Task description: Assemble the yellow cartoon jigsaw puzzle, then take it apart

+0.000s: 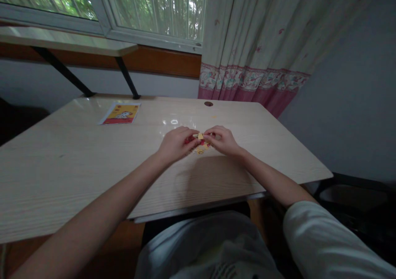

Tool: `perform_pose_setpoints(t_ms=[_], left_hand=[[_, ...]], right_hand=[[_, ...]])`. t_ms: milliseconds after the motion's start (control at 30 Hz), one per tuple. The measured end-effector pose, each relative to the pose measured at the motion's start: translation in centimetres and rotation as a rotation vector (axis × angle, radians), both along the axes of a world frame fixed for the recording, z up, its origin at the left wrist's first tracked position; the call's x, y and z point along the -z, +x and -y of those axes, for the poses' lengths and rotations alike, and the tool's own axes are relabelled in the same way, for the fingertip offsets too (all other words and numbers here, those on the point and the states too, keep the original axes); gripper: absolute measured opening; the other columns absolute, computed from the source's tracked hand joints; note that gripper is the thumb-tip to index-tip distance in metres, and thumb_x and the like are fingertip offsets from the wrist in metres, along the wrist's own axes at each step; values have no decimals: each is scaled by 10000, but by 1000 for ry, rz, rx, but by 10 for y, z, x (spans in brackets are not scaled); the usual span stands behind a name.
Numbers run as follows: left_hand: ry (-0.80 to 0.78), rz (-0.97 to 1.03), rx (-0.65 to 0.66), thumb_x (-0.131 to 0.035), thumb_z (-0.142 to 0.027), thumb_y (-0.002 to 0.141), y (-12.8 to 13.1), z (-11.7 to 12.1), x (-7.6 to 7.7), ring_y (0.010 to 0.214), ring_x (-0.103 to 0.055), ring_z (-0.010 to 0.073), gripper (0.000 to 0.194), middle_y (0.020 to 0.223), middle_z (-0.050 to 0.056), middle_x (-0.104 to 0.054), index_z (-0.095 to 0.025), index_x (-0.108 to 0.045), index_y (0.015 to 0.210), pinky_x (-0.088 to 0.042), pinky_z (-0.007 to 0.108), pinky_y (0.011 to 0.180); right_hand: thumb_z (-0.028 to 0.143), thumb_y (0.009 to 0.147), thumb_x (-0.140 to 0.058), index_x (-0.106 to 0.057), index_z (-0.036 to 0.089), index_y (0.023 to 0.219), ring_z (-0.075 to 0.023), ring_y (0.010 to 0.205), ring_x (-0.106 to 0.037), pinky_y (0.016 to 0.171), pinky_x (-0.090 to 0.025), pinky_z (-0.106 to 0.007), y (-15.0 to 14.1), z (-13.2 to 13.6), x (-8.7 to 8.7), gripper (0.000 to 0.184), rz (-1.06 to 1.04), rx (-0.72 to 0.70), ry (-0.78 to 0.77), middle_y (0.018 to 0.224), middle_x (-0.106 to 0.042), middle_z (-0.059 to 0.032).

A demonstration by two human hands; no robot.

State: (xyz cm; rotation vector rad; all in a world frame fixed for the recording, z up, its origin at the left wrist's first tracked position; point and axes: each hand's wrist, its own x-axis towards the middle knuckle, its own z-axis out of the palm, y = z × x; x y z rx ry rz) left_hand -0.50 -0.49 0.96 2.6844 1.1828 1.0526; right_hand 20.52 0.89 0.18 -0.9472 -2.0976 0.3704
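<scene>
Near the middle of the table, my left hand and my right hand come together with thumbs and forefingers pinched. Between the fingertips is a small yellow jigsaw puzzle piece, gripped from both sides. Directly below lies a small heap of red and yellow puzzle pieces, partly covered by my fingers. Some red pieces show beneath my left fingers; whether they are held or just lying there is unclear.
A picture sheet in yellow and red lies at the table's back left. One yellow piece rests beyond my hands. The table has a round cable hole near its back edge. A raised shelf on black supports stands back left.
</scene>
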Motion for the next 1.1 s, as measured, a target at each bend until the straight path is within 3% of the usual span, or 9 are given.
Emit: perform_pose_setpoints(t_ms=[200, 333, 467, 733, 933, 1100], left_hand=[[-21, -15, -73, -539, -421, 846, -5, -6, 2, 829, -607, 188, 337, 925, 65, -677, -189, -622, 1076, -452, 299, 734], [-44, -153, -156, -503, -354, 851, -13, -12, 0, 746, -590, 182, 242, 857, 63, -667, -187, -671, 901, -420, 287, 646], [-51, -169, -185, -490, -337, 840, -21, -19, 1, 723, -577, 183, 230, 824, 61, -658, -196, -672, 844, -397, 286, 611], [-65, -202, -205, -486, -338, 834, -27, -25, 4, 673, -558, 170, 231, 785, 58, -652, -197, -669, 834, -367, 273, 579], [-55, -238, -211, -474, -342, 833, -28, -24, 1, 693, -574, 183, 247, 775, 60, -656, -195, -672, 821, -361, 270, 561], [-8, -285, -231, -459, -333, 830, -40, -29, -2, 667, -580, 174, 253, 746, 54, -658, -199, -673, 809, -344, 257, 525]], right_hand=[[397, 865, -538, -687, 225, 874, -163, 795, -565, 827, -367, -316, 10, -8, -2, 228, 40, 71, 74, 866, -673, -49], [391, 867, -539, -688, 210, 863, -165, 770, -558, 813, -364, -323, 29, -18, -6, 235, 14, 194, 166, 852, -671, -55], [381, 867, -544, -689, 200, 845, -154, 712, -548, 783, -375, -319, 45, -25, -9, 233, 30, 290, 214, 845, -678, -50], [356, 860, -564, -697, 198, 825, -150, 708, -562, 770, -380, -314, 47, -27, -8, 210, 53, 304, 253, 820, -684, -47], [379, 843, -568, -707, 200, 831, -151, 697, -543, 737, -414, -310, 53, -38, -7, 227, -15, 276, 196, 826, -677, -56], [341, 799, -588, -713, 158, 839, -144, 667, -527, 665, -416, -287, 75, -83, 6, 224, 3, 387, 40, 814, -679, -69]])
